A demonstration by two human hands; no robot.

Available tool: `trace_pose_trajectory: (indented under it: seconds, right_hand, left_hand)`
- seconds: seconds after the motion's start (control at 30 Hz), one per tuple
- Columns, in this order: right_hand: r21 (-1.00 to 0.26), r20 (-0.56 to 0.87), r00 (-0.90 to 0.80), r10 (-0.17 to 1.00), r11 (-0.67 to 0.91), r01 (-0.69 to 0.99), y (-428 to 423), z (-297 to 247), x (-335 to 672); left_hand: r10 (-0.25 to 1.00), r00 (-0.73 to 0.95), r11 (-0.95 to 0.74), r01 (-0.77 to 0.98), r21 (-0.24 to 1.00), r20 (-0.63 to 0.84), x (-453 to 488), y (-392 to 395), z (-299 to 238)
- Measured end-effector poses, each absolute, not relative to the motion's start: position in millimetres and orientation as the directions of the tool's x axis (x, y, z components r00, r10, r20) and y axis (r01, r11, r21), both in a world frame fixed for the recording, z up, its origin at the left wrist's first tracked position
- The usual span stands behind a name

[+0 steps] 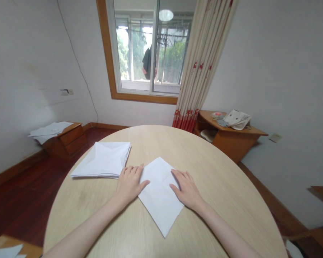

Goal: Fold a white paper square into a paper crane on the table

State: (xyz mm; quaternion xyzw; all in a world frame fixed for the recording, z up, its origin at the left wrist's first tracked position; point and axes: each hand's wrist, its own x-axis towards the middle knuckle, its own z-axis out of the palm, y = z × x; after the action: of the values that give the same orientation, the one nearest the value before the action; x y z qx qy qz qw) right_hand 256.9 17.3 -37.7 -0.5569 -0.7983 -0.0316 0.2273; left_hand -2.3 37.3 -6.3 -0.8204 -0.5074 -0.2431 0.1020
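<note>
A white sheet of folded paper [161, 200] lies flat on the round table, turned so that one corner points toward me and another away. My left hand [130, 182] rests at its left edge, fingers stretched out and thumb lying on the paper. On the opposite edge is my right hand [186, 188], its thumb and fingers apart and touching the sheet. Neither hand grips anything. Just beyond my left hand sits a stack of white paper [104, 157], its top sheet creased.
The round wooden table [226, 215] fills the foreground. At the back left stands a small drawer cabinet [72, 138] with papers on top. A corner desk [231, 143] at the right carries a cloth bag [237, 119]. Behind are a window and a patterned curtain [201, 68].
</note>
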Motion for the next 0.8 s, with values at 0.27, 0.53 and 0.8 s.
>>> trace_pose_trajectory:
  seconds: [0.27, 0.53, 0.8]
  right_hand:
    - [-0.222, 0.387, -0.294, 0.874, 0.397, 0.890, 14, -31, 255]
    - [-0.251, 0.397, -0.303, 0.866, 0.420, 0.872, 12, -30, 253]
    - [-0.252, 0.418, -0.308, 0.855, 0.434, 0.865, 12, -31, 252]
  left_hand:
    - [0.773, 0.425, -0.516, 0.853, 0.078, 0.471, 1, 38, -14]
    - [0.794, 0.415, -0.545, 0.809, 0.219, 0.445, 4, 41, -27]
    - [0.790, 0.421, -0.583, 0.740, 0.335, 0.445, 6, 40, -38]
